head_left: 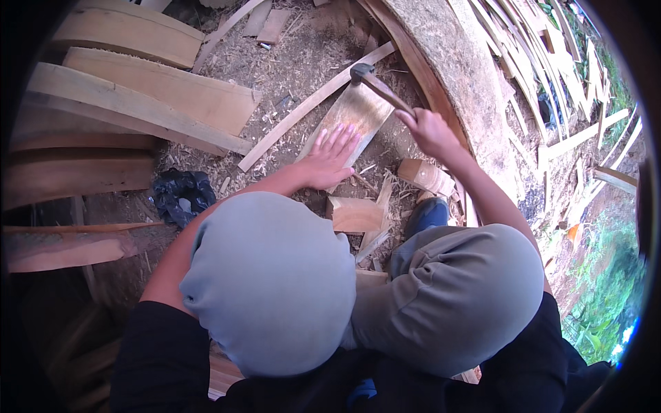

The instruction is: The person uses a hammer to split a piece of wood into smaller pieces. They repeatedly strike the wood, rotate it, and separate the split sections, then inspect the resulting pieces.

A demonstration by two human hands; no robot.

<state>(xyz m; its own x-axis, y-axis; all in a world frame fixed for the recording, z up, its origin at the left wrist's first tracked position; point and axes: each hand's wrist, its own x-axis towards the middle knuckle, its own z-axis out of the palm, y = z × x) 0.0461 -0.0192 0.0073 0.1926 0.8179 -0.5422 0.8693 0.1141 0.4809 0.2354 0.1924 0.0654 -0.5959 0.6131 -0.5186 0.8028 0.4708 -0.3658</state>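
My left hand (pixel 330 155) lies flat with fingers spread on a pale wooden board (pixel 359 112), which rests at a slant on the ground in front of me. My right hand (pixel 432 133) is closed around the wooden handle of a hammer (pixel 383 91). The tool's dark metal head is over the far end of the board; I cannot tell whether it touches the wood. Just below the board sits a cut wood block (pixel 356 214), and a second block (pixel 425 176) lies to its right, near my shoe.
Thick curved planks (pixel 138 103) are stacked at the left. A long thin strip (pixel 313 107) lies beyond my left hand. Next to my left arm is a crumpled black plastic bag (pixel 182 196). A large curved timber (pixel 458 82) stands at the right, and wood shavings cover the ground.
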